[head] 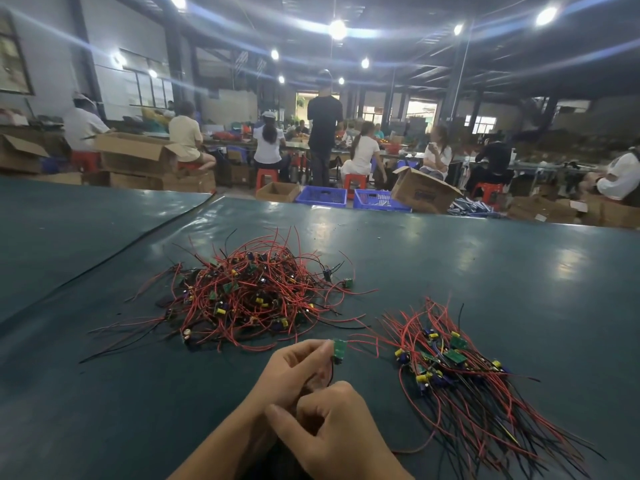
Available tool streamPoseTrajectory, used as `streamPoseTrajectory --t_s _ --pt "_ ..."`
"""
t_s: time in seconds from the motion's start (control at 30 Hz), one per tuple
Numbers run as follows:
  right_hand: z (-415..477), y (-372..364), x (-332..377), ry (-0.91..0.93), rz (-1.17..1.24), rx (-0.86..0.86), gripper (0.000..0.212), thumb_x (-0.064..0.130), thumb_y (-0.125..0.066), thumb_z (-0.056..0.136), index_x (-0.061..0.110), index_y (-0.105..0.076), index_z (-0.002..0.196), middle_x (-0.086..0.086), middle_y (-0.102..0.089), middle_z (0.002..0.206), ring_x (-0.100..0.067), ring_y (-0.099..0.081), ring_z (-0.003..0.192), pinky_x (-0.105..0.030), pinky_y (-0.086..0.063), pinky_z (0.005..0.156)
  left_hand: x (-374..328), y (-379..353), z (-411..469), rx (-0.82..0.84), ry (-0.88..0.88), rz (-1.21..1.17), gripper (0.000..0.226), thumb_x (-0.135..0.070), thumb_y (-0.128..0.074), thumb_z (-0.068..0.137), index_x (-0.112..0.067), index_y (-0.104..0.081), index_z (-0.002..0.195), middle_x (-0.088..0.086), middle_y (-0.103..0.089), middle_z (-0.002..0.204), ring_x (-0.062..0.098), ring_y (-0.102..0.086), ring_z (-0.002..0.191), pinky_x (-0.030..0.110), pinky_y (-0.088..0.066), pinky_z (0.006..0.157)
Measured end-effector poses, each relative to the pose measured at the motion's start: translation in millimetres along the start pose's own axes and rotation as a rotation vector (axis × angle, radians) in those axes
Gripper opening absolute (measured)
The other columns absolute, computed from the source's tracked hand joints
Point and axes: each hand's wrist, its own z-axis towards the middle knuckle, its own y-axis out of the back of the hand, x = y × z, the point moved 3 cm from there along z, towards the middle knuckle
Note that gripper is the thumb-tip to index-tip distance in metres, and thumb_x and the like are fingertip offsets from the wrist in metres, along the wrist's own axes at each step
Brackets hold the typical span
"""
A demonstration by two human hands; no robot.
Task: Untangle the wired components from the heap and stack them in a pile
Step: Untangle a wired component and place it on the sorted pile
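**One board free in the hand, its leads trailing loose**

Closest to the person, the worry is the black wire (332, 373). It drops from the small green board (339, 348) and vanishes between the two hands. A sharp tug there could strain the joint where the wire meets the board.

A little further out, the board's red leads (363, 341) stretch right over the dark green surface (485, 265) towards the sorted pile (450, 372). If they catch on the pile's wires as the board is laid down, they could drag pieces out of line and tangle them again.

Beyond that, stray red strands from the heap (249, 296) lie near the hands. A careless sweep could hook one and pull a clump along.

As for the grip, the right hand (332, 431) is nearest, with its fingers curled tight and the thumb laid across. The black wire runs down to it, but I cannot tell whether those fingers actually pinch it.

The left hand (294, 370), just past it, is closed to a fine pinch. Its fingertips (323, 348) hold the green board by one edge, raised off the surface. That puts the board between heap and pile, with the pile to the right and the heap further back and left.
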Motion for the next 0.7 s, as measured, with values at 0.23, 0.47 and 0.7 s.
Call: streamPoseTrajectory --t_s 0.23,0.47,0.7 --pt "6 16 -18 -0.15 -0.109 -0.159 0.057 0.082 -0.028 0.081 0.036 -0.062 0.081 -0.002 -0.061 0.061 -0.015 -0.052 0.051 -0.032 -0.04 0.052 -11 10 -2 -0.179 -0.175 -0.189 0.029 -0.019 -0.065 0.076 -0.011 -0.068 0.104 0.007 -0.067 0.075 0.015 -0.062 0.064 0.028 -0.055 0.061" --pt "6 19 -27 -0.316 -0.227 -0.222 0.066 0.08 -0.02 0.081 0.038 -0.064 0.106 0.025 -0.057 0.096 0.004 -0.053 0.094 -0.025 -0.048 0.076 -14 6 -7 -0.237 -0.265 -0.022 0.017 0.003 -0.048 0.095 -0.01 -0.057 0.101 0.004 -0.069 0.078 0.012 -0.066 0.072 0.021 -0.055 0.066" --pt "11 15 -24 -0.37 0.23 -0.264 0.026 0.047 -0.053 0.095 0.031 -0.072 0.101 0.018 -0.073 0.09 -0.001 -0.068 0.087 -0.026 -0.055 0.079 -9 0 -7 -0.205 -0.118 -0.068 0.029 0.014 -0.037 0.09 -0.006 -0.058 0.087 0.012 -0.062 0.074 0.02 -0.061 0.062 0.029 -0.054 0.053"
